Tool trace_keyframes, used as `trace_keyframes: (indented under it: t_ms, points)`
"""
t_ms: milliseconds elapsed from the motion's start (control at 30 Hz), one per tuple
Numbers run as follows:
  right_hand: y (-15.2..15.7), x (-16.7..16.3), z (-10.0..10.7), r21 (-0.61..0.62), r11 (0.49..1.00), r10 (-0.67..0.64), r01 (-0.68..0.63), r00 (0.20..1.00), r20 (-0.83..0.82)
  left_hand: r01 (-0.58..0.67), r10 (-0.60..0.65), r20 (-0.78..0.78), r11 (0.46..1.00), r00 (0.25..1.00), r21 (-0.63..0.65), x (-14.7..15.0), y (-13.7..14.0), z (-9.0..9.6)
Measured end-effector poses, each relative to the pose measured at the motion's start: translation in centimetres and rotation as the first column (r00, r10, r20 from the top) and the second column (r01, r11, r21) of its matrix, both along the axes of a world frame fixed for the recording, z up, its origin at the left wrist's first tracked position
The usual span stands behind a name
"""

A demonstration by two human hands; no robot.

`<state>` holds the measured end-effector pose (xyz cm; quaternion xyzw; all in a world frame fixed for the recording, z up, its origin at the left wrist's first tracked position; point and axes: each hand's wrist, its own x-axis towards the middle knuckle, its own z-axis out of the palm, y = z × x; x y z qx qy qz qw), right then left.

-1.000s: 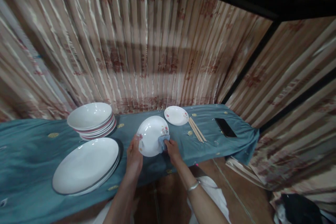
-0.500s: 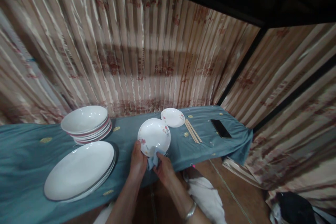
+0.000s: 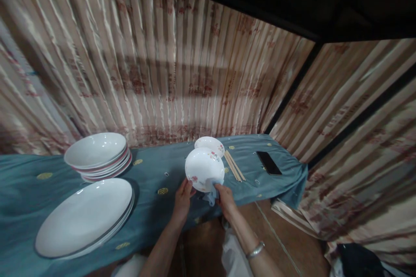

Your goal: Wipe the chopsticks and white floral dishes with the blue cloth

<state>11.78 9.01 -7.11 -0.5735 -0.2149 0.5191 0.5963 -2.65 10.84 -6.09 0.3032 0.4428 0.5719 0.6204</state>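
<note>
A white plate with a floral rim [image 3: 204, 168] is held above the table in both hands, partly covering a second floral plate [image 3: 209, 143] behind it. My left hand [image 3: 183, 195] grips its lower left edge. At the lower right edge, my right hand [image 3: 225, 194] is closed on a light blue cloth [image 3: 212, 194] that is pressed against the rim and hangs below it. Several wooden chopsticks [image 3: 234, 166] lie on the table just right of the plates.
A green-blue cloth covers the table [image 3: 152, 207]. To the left stand a stack of white bowls [image 3: 97, 151] and a stack of large oval plates [image 3: 86, 218]. A black phone [image 3: 268, 163] lies at the right end. Patterned curtains [image 3: 182, 73] hang behind.
Both hands have moved right with the floral plate and the cloth, so the plate now overlaps more of the one behind. The view has shifted slightly to the right.
</note>
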Motion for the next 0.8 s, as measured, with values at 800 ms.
trace_keyframes:
  t_ms: [800]
  points:
    - [11.2, 6.5, 1.2, -0.14, 0.99, 0.019, 0.023, 0.955, 0.295, 0.086, 0.017, -0.289, 0.937, 0.957, 0.339, 6.5, 7.3, -3.3]
